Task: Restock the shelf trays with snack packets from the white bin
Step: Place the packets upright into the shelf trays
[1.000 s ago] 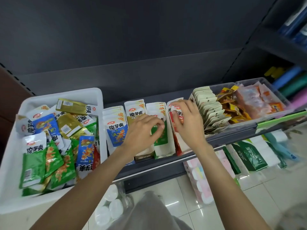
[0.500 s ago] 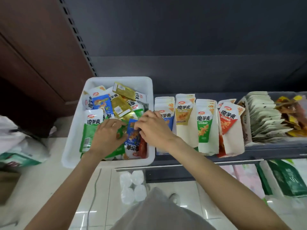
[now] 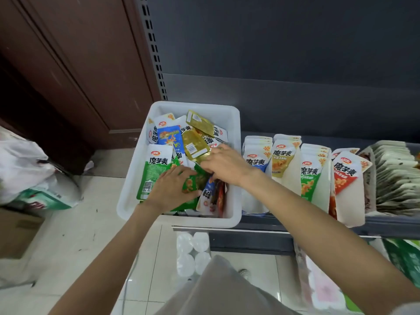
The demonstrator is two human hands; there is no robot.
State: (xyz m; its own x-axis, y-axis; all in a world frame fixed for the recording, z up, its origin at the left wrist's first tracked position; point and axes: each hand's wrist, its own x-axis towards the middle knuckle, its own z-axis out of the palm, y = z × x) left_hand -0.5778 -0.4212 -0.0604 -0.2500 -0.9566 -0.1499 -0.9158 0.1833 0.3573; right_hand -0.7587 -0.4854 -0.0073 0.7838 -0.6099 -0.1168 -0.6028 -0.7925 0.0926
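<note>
Both hands dig in the white plastic bin (image 3: 235, 169) of foil snack packets (image 3: 156, 172): left hand (image 3: 172, 189) pressing flat on green ones, right hand (image 3: 223, 163) apparently pinching a gold packet (image 3: 196, 145). Best gather one flavour, edges aligned, for the shelf trays (image 3: 286, 160) just beside.

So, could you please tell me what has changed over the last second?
Both hands left the shelf trays and moved left into the white bin: the left hand rests on green packets, the right hand sorts gold ones. The tray rows stayed put.
</note>
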